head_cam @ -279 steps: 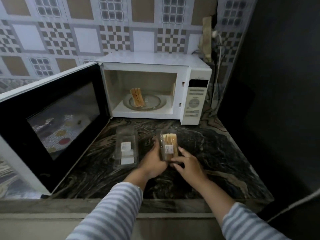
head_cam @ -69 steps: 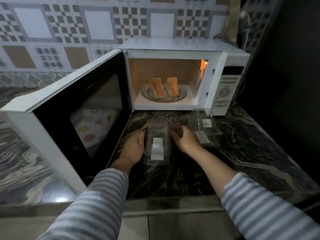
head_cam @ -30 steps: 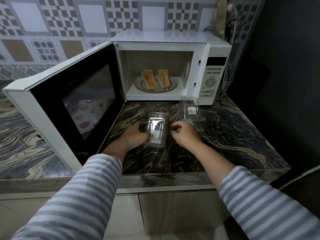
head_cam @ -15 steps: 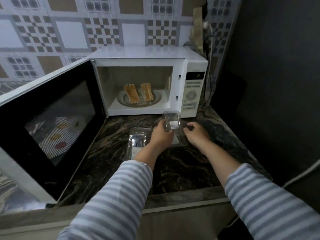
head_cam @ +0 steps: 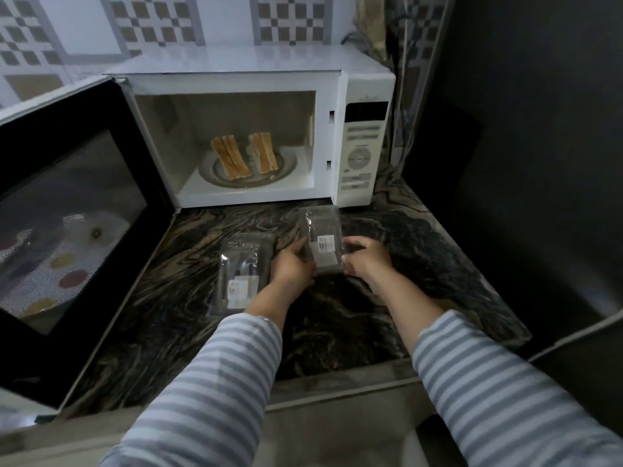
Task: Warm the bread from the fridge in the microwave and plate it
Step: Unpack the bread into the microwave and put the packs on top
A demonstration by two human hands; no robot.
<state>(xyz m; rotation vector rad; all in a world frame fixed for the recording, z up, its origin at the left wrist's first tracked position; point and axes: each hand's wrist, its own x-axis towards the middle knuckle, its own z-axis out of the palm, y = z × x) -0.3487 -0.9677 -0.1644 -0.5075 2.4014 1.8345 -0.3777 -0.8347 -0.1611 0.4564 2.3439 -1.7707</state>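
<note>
Two stacks of bread slices, a left stack (head_cam: 231,158) and a right stack (head_cam: 264,152), stand on edge on the glass turntable (head_cam: 288,165) inside the white microwave (head_cam: 360,150). Its door (head_cam: 67,224) hangs wide open to the left. On the dark marble counter (head_cam: 337,315), my left hand (head_cam: 292,264) and my right hand (head_cam: 365,261) grip an empty clear plastic bread container (head_cam: 322,244) from both sides. A second empty clear container (head_cam: 242,269) lies flat just left of my left hand.
The microwave's control panel (head_cam: 362,153) faces me on its right side. Cables (head_cam: 401,96) hang in the corner behind it. A dark wall (head_cam: 522,163) closes the right side. The counter's front edge (head_cam: 337,380) runs under my forearms.
Both hands let go of the left container and moved right to the second container, which they now hold. The bread in the microwave has not moved.
</note>
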